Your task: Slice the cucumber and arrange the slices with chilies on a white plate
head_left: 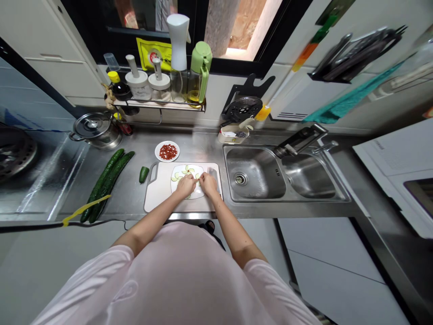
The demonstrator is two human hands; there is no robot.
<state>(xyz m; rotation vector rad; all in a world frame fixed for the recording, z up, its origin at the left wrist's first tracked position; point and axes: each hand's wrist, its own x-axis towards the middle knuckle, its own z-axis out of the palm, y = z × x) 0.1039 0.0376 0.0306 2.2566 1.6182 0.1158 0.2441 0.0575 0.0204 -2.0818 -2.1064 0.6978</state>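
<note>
My left hand (pixel 186 186) and my right hand (pixel 208 184) are close together above a white plate (pixel 173 186). Fingers on both hands are pinched, and a tiny reddish bit shows between them, too small to name. Pale green cucumber slices (pixel 185 169) lie in curved groups on the plate, partly hidden by my hands. Beneath the plate is a white cutting board (pixel 157 198) with a grey handle. What looks like a knife blade (pixel 213 172) rests on the board's right side, partly covered by my right hand. Behind the board sits a small dish of chopped red pieces (pixel 168 151).
Left of the board are a cucumber stub (pixel 144 174) and two long cucumbers (pixel 110 180) with a yellow strap near their ends. A lidded steel pot (pixel 96 131) stands behind. To the right is a double sink (pixel 255 174). A condiment shelf (pixel 158 104) hangs above the counter.
</note>
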